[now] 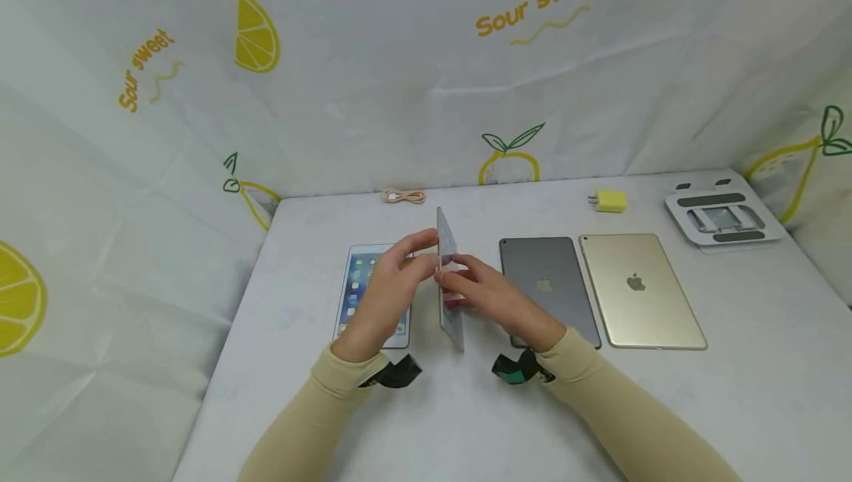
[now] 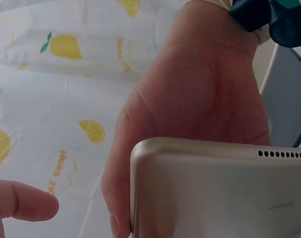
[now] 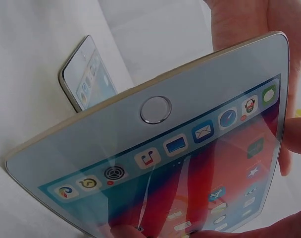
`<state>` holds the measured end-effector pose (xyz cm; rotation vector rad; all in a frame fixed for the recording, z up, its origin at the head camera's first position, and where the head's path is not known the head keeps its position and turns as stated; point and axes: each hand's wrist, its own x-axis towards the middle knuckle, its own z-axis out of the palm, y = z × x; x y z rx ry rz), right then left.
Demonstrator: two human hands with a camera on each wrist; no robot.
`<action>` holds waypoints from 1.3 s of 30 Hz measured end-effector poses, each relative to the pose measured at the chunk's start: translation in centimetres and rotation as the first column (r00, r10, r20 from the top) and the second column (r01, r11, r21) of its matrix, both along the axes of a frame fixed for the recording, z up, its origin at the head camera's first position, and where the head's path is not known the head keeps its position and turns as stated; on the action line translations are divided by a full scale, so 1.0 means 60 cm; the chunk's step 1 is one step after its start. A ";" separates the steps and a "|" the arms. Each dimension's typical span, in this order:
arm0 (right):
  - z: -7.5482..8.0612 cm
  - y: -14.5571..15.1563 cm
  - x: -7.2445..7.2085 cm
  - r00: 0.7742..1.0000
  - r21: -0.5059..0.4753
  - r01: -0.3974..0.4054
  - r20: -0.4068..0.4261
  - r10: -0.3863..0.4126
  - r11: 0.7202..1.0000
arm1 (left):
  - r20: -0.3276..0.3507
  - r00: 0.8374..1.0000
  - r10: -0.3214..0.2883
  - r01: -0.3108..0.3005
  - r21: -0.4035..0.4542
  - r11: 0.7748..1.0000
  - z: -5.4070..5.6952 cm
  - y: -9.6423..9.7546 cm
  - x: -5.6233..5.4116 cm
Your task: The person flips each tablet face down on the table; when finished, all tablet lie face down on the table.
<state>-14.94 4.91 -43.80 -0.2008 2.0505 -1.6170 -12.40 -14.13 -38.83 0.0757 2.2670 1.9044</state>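
Observation:
A gold tablet (image 1: 447, 242) is held on edge above the table, nearly edge-on in the head view. My right hand (image 1: 492, 296) grips it, thumb at the edge and fingers against the screen side. Lit app icons and a round home button (image 3: 156, 109) show in the right wrist view. The left wrist view shows the tablet's plain back (image 2: 215, 193). Beside that back is my left hand (image 1: 389, 290), fingers extended and slightly bent; its thumb (image 2: 29, 201) stands apart from the tablet. Whether its other fingertips touch is unclear. Below the left hand lies a white tablet (image 1: 353, 293), screen lit.
Right of the hands, a dark grey tablet (image 1: 546, 267) and a gold tablet (image 1: 639, 297) lie face down. Farther back are a coiled cable (image 1: 404, 196), a yellow charger plug (image 1: 610, 201) and a folded stand (image 1: 724, 197). A lemon-patterned cloth (image 1: 399, 60) hangs behind the table.

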 end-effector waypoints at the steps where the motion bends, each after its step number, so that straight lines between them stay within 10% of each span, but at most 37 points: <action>1: 0.000 0.000 0.000 1.000 -0.004 -0.001 -0.001 0.001 1.000 | -0.001 1.000 0.001 -0.001 -0.001 1.000 0.000 0.000 0.000; 21: 0.011 0.009 0.001 0.998 -0.033 -0.038 -0.051 0.037 0.999 | 0.026 1.000 0.009 -0.009 0.018 1.000 -0.007 0.002 -0.004; 39: 0.045 0.071 0.018 0.972 0.008 -0.031 -0.232 0.032 0.999 | 0.283 0.949 -0.141 0.144 0.010 0.989 -0.078 0.026 -0.032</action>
